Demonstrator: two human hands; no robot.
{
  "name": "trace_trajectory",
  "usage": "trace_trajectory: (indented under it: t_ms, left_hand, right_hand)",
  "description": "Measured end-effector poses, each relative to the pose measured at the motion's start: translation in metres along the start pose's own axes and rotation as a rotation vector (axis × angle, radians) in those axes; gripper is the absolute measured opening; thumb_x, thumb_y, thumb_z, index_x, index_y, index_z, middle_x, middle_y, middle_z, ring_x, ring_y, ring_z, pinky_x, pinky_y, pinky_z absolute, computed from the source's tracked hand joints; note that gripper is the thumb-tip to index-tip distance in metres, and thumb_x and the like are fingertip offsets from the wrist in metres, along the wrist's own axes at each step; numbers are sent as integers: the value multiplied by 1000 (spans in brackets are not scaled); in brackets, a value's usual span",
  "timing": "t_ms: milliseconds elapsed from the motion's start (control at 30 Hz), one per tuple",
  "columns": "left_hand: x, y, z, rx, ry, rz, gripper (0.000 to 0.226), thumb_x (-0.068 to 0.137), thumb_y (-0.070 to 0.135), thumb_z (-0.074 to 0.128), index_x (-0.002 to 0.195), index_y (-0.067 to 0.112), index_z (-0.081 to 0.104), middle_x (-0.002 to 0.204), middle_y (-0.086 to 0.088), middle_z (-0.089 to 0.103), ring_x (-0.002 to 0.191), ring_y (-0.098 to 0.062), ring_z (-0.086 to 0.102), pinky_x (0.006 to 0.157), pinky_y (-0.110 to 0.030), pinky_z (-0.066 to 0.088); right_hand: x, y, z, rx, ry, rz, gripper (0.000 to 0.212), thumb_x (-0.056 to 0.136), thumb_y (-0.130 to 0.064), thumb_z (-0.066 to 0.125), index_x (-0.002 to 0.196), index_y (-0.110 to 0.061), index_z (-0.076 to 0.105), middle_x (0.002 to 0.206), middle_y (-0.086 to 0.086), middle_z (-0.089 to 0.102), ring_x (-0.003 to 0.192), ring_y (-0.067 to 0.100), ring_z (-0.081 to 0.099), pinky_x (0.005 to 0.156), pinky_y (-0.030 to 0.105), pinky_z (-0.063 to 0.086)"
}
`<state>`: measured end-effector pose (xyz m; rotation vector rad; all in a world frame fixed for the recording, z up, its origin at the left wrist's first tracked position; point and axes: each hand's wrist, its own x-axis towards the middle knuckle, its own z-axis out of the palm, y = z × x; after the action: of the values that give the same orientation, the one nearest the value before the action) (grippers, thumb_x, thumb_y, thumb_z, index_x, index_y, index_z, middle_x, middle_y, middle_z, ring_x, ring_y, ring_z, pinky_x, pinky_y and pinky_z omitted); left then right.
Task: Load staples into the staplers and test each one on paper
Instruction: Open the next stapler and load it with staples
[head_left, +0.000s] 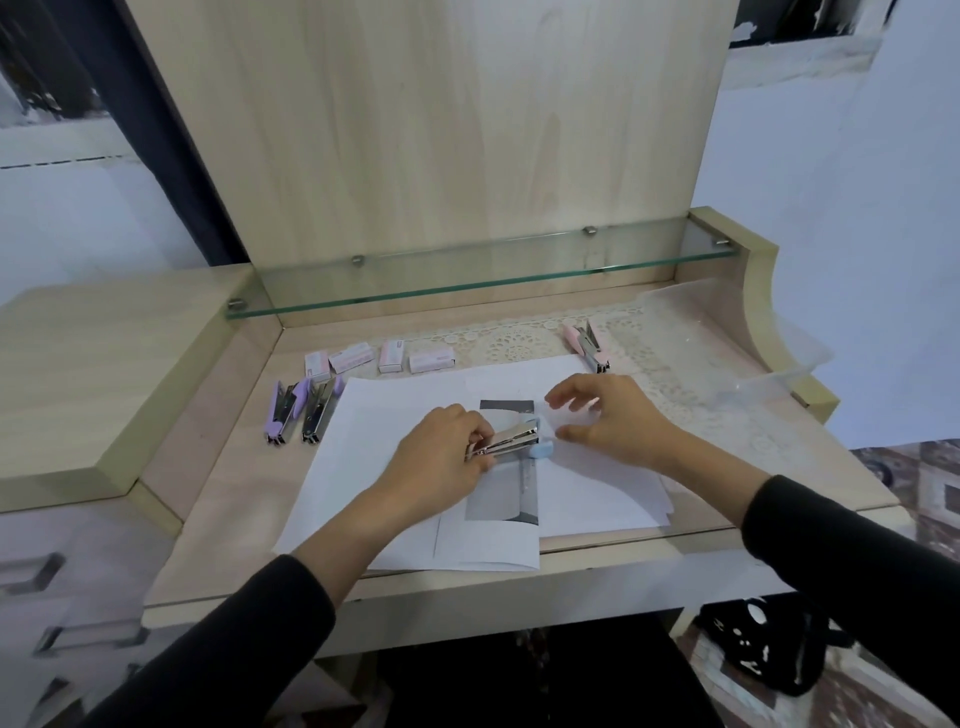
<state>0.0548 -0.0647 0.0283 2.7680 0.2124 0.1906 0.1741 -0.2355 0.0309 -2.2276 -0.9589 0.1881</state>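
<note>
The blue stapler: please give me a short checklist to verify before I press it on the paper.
1. Left hand holds blue stapler: ok.
2. Stapler lies over the paper sheets: ok.
3. Right hand is away from the stapler mouth, open above the paper: ok.
4. Staples are loaded inside: cannot tell.
5. Stapler closed for pressing: not ok; metal part looks raised.
6. Spare staple boxes are within reach at the back: ok.

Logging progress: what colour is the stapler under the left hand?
Light blue stapler, metal top; left hand holds it. Head view.
</note>
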Motion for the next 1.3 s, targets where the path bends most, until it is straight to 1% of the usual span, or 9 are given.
trace_trajectory:
  t_ms: [133,300,467,667,800,867,1067,1167,1300]
  left_hand:
    - [5,3,-8,-42,-35,-16,29,85,41,58,107,22,61,104,3,58,93,-12,48,81,-30,42]
    - [15,14,-12,-18,-137,53,35,79,45,64,98,16,67,94,-5,61,88,-19,54,79,-38,46]
    - [17,16,0,-54,-60,96,53,70,38,76,116,21,56,99,4,49,89,-9,43,76,-23,36]
    - [16,14,-2,140,45,301,54,81,34,66,129,18,46,112,-4,59,101,-21,54,80,-26,39]
    - [13,13,-3,259,106,499,36,73,20,62,107,7,61,82,-9,68,66,-27,63,54,-29,48]
    - [12,9,-5,98,121,435,29,76,14,59,105,9,64,78,-6,69,62,-22,61,56,-30,51]
    - [11,10,-11,-531,195,108,21,78,0,61,92,16,62,82,9,64,79,7,60,69,-9,49]
    - [11,14,-11,-600,222,65,24,79,5,65,95,23,62,89,10,67,83,3,61,78,-8,45]
    - [14,18,-17,-607,286,11,22,76,19,72,98,22,69,87,13,66,76,5,61,74,-5,44]
  right_hand:
    - [-4,-8,0,14,81,3,5,81,-18,64,81,-15,68,78,-7,64,64,6,53,62,15,39]
    - [-5,-13,6,-66,-67,99,34,67,-45,75,74,-12,70,70,-7,63,61,2,51,55,17,39]
    - [-3,-11,6,-6,-86,59,14,83,-19,62,74,-10,68,76,2,66,56,0,48,53,11,37]
    - [-1,-7,2,-27,-65,-79,34,75,5,60,101,-16,67,89,-10,62,58,3,50,57,7,39]
    - [-2,-5,11,33,-2,-123,22,71,1,68,88,-12,74,71,-8,67,54,3,49,54,11,39]
    - [-3,-5,11,169,29,-73,17,70,-3,74,83,-14,75,59,-19,61,49,1,47,53,9,36]
    - [-5,-29,0,411,-7,-34,17,70,-9,76,84,-14,67,74,-1,64,60,7,58,65,17,49]
    - [-1,-36,1,428,20,-8,15,73,0,72,85,-6,64,71,7,64,62,15,65,71,25,54]
    - [-1,-38,4,387,41,-13,16,74,-1,71,89,-2,66,72,15,65,66,22,66,70,30,53]
